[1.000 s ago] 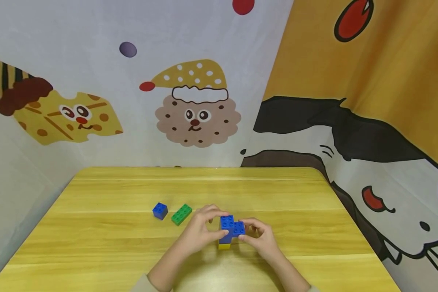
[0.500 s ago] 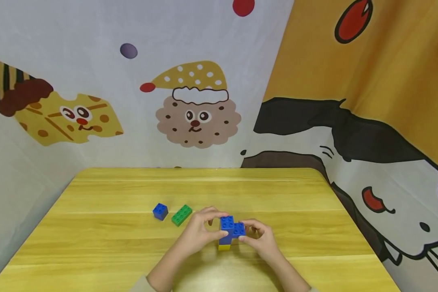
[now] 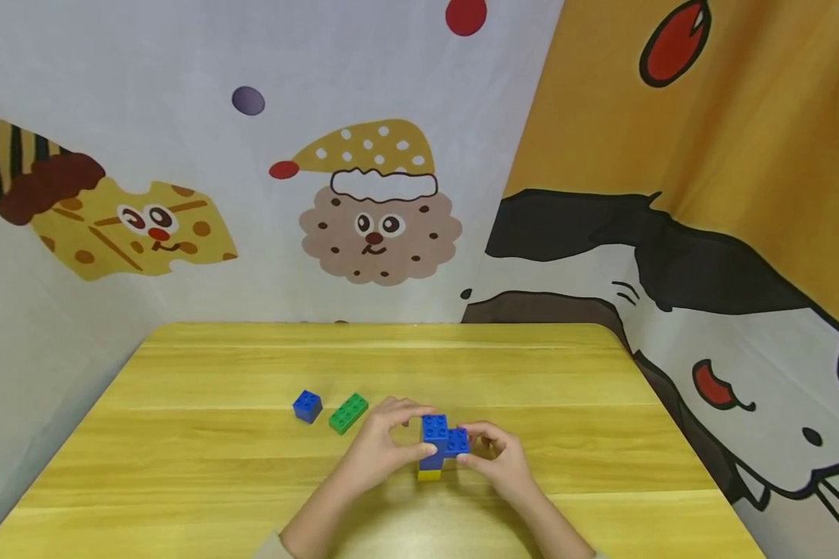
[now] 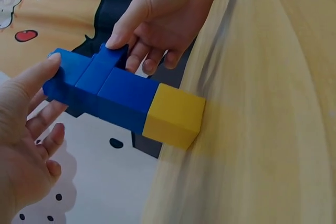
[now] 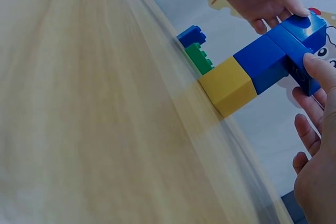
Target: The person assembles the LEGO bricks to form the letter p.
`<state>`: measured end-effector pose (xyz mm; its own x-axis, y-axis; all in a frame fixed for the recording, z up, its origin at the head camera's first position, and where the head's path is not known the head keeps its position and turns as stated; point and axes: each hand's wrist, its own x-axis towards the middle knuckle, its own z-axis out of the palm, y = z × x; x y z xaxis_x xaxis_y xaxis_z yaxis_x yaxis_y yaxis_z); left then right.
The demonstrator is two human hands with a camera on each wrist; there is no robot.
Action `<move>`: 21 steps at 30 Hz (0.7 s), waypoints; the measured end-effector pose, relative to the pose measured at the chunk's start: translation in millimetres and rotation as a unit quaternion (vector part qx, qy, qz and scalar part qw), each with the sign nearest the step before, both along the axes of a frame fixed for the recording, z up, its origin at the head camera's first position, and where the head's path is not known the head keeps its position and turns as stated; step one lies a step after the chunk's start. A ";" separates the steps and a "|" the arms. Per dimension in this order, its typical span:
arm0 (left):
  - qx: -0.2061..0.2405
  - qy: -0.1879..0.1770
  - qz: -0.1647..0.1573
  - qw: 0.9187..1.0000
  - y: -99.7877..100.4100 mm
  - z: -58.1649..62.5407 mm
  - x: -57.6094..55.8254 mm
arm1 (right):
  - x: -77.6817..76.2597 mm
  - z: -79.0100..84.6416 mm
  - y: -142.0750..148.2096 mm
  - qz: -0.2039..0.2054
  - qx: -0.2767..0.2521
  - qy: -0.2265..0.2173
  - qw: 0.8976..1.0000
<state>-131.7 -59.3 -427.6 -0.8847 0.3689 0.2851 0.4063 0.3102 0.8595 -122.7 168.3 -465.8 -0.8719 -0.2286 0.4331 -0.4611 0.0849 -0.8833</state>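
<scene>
Four bricks appear to make up the upright stack [image 3: 432, 461], its yellow base brick [image 3: 429, 475] standing on the bench [image 3: 182, 466]. At nine o'clock of it, the left hand [image 3: 381, 446] grips the blue top brick [image 3: 434, 426] between thumb and finger; at about three o'clock, the right hand [image 3: 499, 460] pinches the free end of the projecting blue brick [image 3: 457, 441], which sticks out under the top one. The step looks like seating these joints. To do it well, press the top straight down over the yellow base while the right hand keeps the overhang level; pushing on that end alone could lever the joint open or tip the column. The loose green eight-stud brick [image 3: 348, 413] and blue four-stud brick [image 3: 308, 407], towards ten o'clock, are out of the way.
</scene>
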 end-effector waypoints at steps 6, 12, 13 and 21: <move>-0.007 0.007 -0.012 1.000 -13.1 2.7 -4.1 | 1.4 0.9 -0.8 0.000 -0.002 -0.006 1.000; -0.029 0.036 -0.007 0.999 -33.3 8.7 -7.8 | 1.1 1.5 -1.2 -0.002 -0.004 -0.018 1.000; -0.032 0.037 -0.006 0.999 -36.7 9.7 -8.4 | 1.0 1.3 -1.1 -0.002 -0.004 -0.019 1.000; -0.037 0.018 0.008 0.999 -62.7 13.3 -15.5 | 0.5 1.9 -0.8 -0.004 0.001 -0.024 1.000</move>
<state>-147.2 -122.0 -414.3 -0.8801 0.3757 0.2904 0.4316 0.3783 0.8189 -122.2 167.5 -464.0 -0.8936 -0.2213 0.3905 -0.4174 0.0899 -0.9043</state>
